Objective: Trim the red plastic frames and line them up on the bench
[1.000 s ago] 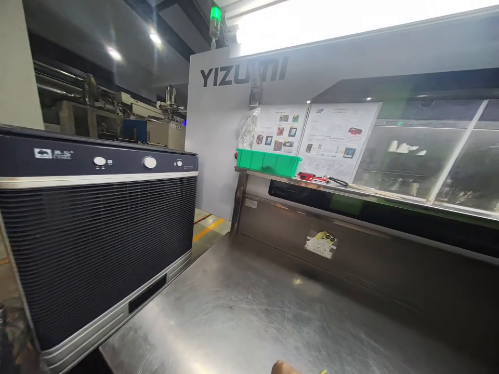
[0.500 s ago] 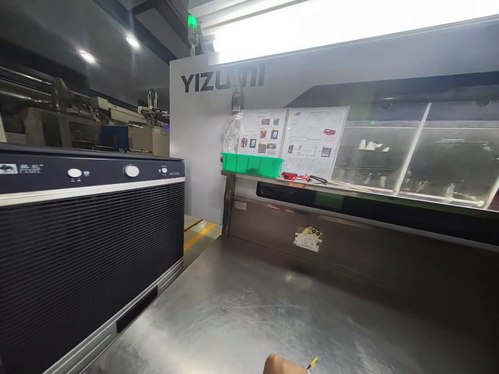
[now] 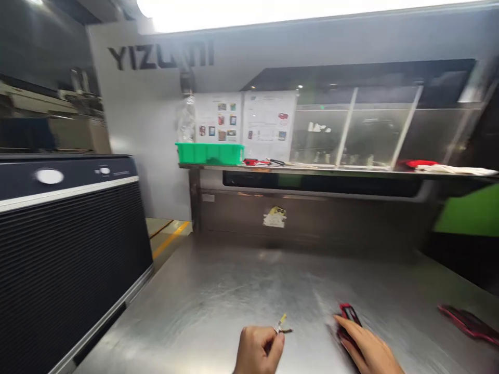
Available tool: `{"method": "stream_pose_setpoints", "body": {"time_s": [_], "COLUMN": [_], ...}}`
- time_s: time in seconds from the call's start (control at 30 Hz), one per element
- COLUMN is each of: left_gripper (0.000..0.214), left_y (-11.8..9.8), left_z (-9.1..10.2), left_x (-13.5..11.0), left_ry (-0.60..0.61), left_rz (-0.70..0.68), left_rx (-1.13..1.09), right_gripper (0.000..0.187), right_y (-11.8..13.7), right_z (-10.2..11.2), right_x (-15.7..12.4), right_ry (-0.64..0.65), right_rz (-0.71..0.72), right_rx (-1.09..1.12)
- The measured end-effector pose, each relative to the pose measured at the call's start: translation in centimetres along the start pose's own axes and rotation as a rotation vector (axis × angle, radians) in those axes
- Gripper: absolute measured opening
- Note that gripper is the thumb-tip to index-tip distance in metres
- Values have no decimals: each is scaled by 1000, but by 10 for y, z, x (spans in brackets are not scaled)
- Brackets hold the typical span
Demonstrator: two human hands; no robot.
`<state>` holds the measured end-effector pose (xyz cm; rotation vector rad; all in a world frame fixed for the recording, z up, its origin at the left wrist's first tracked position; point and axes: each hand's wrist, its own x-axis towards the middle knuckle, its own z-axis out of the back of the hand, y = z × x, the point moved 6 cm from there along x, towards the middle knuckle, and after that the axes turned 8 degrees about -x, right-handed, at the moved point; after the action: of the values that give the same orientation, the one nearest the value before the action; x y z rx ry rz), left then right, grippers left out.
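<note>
My left hand (image 3: 259,350) is at the bottom middle of the view, its fingers pinching a small yellow-and-white piece (image 3: 280,324) with a dark tip. My right hand (image 3: 368,348) lies a little to the right, its fingers over a blurred red-and-black object (image 3: 346,316) on the stainless steel table (image 3: 202,296). The hand hides the object's lower part. A longer, flat red-and-black object (image 3: 468,323) rests farther right on the same table, out of reach of both hands' present spots.
A black ribbed appliance (image 3: 66,259) stands along the table's left edge. Behind the table, a steel shelf holds a green plastic crate (image 3: 209,154), a small red tool (image 3: 251,162) and a white cloth (image 3: 452,169). Printed sheets (image 3: 245,122) hang on the YIZUMI machine's panel.
The view has swung right and dropped. My left hand has risen further into view with the yellow piece. My right hand and the red-and-black objects have come into view.
</note>
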<state>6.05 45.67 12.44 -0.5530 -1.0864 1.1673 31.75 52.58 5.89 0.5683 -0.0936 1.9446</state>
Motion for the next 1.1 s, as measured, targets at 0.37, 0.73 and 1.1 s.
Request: {"method": "stream_pose_setpoints", "body": {"time_s": [0.37, 0.73, 1.1], "left_gripper": [41, 46, 55], "left_y": [4, 12, 3], "left_z": [-3, -18, -17], "left_x": [5, -2, -7], "left_ry": [110, 278, 225], "left_rz": [-25, 223, 460], "left_rx": [18, -400, -626], "right_gripper": [43, 35, 46], "right_y": [50, 149, 134], "right_z": [46, 36, 25], "right_x": [19, 48, 35], "right_ry": [36, 170, -126], "right_rz": [-157, -248, -386], "right_rx": [190, 1248, 1167]}}
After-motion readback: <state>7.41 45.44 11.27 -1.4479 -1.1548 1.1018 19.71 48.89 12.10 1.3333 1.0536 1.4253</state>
